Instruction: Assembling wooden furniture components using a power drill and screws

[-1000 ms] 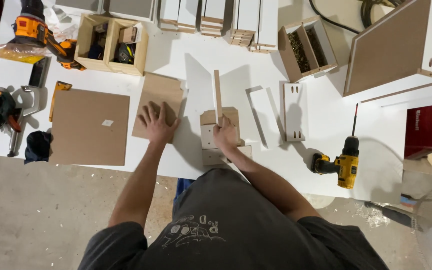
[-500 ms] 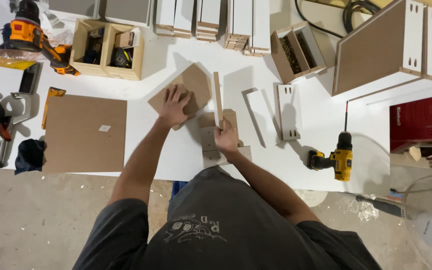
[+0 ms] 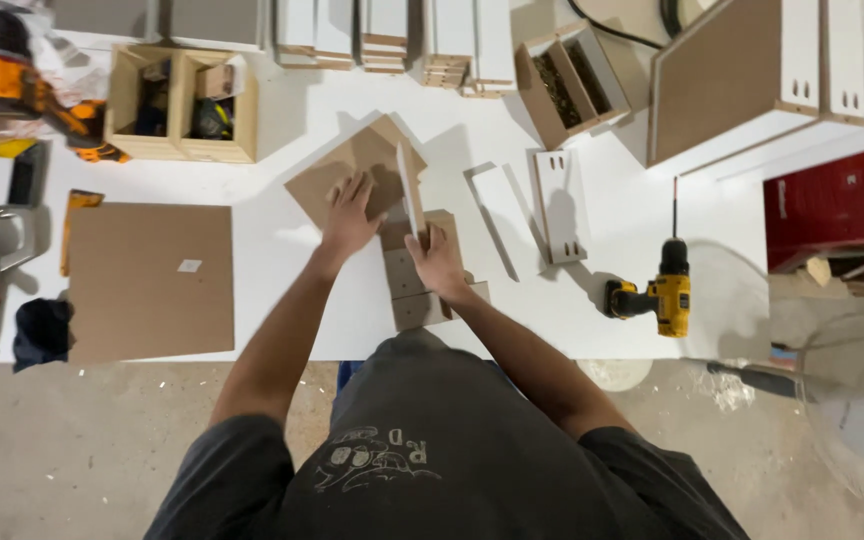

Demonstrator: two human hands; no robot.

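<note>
Looking down past the dark grey shirt, I see both forearms reaching out over the white bench (image 3: 252, 215). My right hand (image 3: 439, 262) presses flat, fingers spread and released, on the small fibreboard pieces (image 3: 414, 290) lying at the near edge of the bench. Just beyond it a narrow strip (image 3: 410, 187) stands on edge, running away from me between the two hands. My left hand (image 3: 350, 215) rests on a brown hardboard panel (image 3: 352, 165) turned diamond-wise; the fingers lie over its near corner, and I cannot tell whether they clench it or merely press. The panel touches the upright strip on its left side.

To the left lies a larger square hardboard sheet (image 3: 149, 280), well apart. To the right, two white drilled rails (image 3: 559, 205) lie flat, and a yellow cordless drill (image 3: 664, 292) lies near the bench edge. Farther back stand an open wooden box (image 3: 184, 102), a carton of screws (image 3: 567, 85) and stacked white panels (image 3: 392, 30).
</note>
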